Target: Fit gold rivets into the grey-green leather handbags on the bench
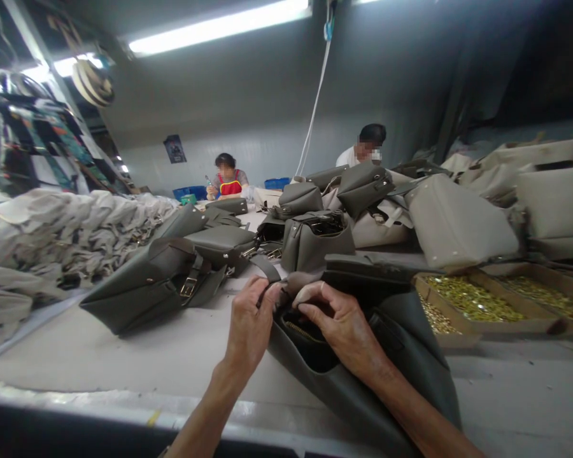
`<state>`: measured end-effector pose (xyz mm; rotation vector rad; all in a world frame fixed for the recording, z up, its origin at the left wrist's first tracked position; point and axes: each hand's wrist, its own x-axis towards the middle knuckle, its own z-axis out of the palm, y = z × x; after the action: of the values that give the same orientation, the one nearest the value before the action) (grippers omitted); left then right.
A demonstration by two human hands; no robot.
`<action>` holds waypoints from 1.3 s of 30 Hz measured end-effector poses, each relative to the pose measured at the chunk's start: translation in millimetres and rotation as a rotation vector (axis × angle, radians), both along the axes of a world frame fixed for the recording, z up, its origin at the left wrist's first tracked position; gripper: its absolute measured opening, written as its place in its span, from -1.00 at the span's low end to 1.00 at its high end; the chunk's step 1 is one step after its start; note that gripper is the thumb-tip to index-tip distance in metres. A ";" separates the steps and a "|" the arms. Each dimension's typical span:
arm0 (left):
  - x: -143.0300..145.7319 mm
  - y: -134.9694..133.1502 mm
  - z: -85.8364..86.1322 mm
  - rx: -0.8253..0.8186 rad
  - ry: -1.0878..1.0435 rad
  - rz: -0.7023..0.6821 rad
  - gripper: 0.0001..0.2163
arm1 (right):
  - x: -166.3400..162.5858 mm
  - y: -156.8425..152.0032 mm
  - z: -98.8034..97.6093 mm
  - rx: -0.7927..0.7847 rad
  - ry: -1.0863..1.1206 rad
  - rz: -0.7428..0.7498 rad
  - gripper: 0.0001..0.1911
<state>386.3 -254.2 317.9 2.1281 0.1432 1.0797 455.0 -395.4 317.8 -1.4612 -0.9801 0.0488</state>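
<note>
A grey-green leather handbag [401,356] lies open on the table in front of me. My left hand [251,324] pinches the bag's top edge at its left side, fingers closed on the leather. My right hand [339,324] curls over the opening from the right, fingers folded onto the rim beside a brass zipper [298,332]. A grey strap [266,267] runs off from the bag toward the far side.
Several more grey bags [157,286] lie and stand behind, with beige bags [458,222] at right. Cardboard trays of small brass parts [472,299] sit at right. Stacked beige pieces [52,235] fill the left. Two people sit at the table's far end.
</note>
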 end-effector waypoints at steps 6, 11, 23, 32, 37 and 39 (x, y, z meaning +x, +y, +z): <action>4.0 5.3 -2.8 -0.102 0.081 -0.033 -0.67 | 0.2 8.4 -4.3 0.005 -0.235 -0.123 -0.92; 3.6 6.3 -4.7 -0.172 0.081 -0.090 -0.67 | -0.1 14.7 -6.6 -0.008 -0.237 -0.125 -0.93; 5.0 7.3 -2.7 -0.279 0.054 -0.192 -0.69 | 3.7 18.6 -6.6 -0.045 -0.134 -0.146 -0.95; 6.5 7.4 -1.7 -0.282 0.047 -0.225 -0.70 | 4.7 20.6 -3.7 -0.057 -0.020 -0.208 -0.87; 7.4 7.2 -1.0 -0.262 0.071 -0.245 -0.71 | 8.2 21.3 -3.2 -0.090 0.021 -0.196 -0.83; 7.5 7.3 -0.2 -0.267 0.084 -0.270 -0.72 | 10.0 21.8 -3.0 -0.105 0.030 -0.204 -0.82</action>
<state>393.8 -246.9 317.7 1.8886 0.0349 0.7688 465.0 -373.6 314.8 -1.6462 -0.8097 -0.0268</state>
